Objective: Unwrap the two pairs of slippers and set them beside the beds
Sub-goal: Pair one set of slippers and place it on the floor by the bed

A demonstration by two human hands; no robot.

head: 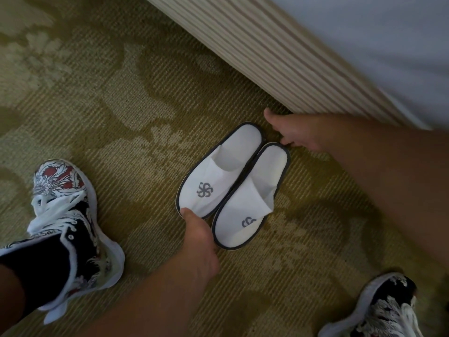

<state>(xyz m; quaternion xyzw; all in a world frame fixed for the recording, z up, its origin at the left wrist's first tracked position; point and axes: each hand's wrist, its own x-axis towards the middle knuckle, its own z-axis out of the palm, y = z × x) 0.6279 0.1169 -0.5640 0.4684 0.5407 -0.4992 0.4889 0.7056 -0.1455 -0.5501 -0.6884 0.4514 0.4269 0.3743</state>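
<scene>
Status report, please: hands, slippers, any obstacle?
Left hand pinches slippers at toe. Right hand touches heel, thumb spread. Pair unwrapped, on carpet beside bed. Nothing blocking.

White logo slippers [233, 186] lie side by side, touching, on the patterned carpet [126, 122], heels toward the striped bed skirt [279, 57]; left hand [201, 239] pinches a toe end away from the skirt, while right hand [298, 135] fingertips touch the heel nearest it.
</scene>
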